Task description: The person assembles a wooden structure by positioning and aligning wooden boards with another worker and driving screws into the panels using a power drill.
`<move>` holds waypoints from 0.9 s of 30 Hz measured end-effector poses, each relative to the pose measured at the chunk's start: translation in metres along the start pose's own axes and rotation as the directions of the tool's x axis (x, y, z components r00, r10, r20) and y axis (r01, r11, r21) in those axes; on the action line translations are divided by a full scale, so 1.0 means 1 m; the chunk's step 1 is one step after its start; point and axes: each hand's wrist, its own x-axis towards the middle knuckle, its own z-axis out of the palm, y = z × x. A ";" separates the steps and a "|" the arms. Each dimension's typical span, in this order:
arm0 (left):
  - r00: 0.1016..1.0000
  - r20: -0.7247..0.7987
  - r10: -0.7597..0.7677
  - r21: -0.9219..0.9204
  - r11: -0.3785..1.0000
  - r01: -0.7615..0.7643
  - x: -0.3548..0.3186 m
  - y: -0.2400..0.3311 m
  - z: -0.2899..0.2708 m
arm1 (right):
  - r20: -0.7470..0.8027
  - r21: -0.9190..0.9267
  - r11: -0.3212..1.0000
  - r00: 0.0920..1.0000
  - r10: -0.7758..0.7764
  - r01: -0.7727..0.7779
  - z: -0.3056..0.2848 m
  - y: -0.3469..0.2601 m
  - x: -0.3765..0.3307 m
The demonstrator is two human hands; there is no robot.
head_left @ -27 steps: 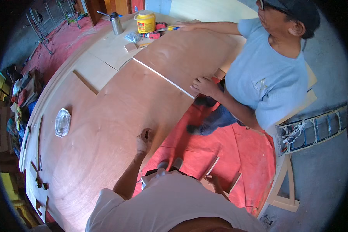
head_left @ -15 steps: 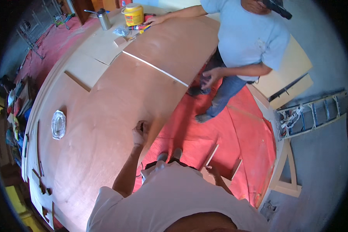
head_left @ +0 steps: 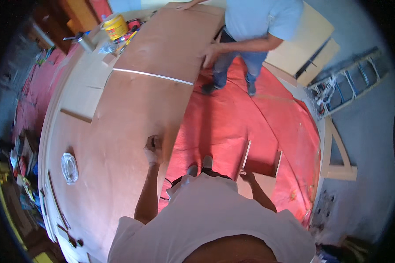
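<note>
A large brown plywood sheet (head_left: 118,131) lies on the worktable at my left and in front. My left hand (head_left: 152,150) is over the sheet near its right edge, fingers curled; whatever they hold is too small and dark to make out. Low at my right side, my right hand (head_left: 247,176) grips the edge of a brown board (head_left: 260,184) with two pale-edged strips standing out from it. Beyond a white line across the sheet lies another brown panel (head_left: 171,37). A co-worker's hand (head_left: 211,53) is at that panel's right edge, the other on its far end.
A foil dish (head_left: 69,168) rests on the sheet at left. A yellow tub (head_left: 115,27), a metal bottle (head_left: 86,43) and tools stand at the far left. Red sheeting (head_left: 224,118) covers the floor. A ladder (head_left: 349,83) and a triangular wooden frame (head_left: 338,155) are at right.
The whole view has turned. The co-worker's nearer hand, free in the air before, has come to the far panel's edge. My hands keep much the same poses.
</note>
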 end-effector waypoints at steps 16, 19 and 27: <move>0.696 0.586 -0.415 -0.274 0.706 0.653 0.005 0.077 0.004 | -0.212 -0.024 0.922 0.904 0.372 -0.386 0.081 -0.007 -0.173; 0.490 0.731 -0.475 -0.236 0.498 0.835 0.000 0.089 0.040 | -0.200 0.023 0.960 0.940 0.277 -0.278 0.121 0.040 -0.212; 0.159 0.882 -0.443 0.027 0.385 0.923 -0.040 0.072 0.094 | -0.184 -0.189 0.906 0.920 0.346 -0.378 0.126 0.012 -0.243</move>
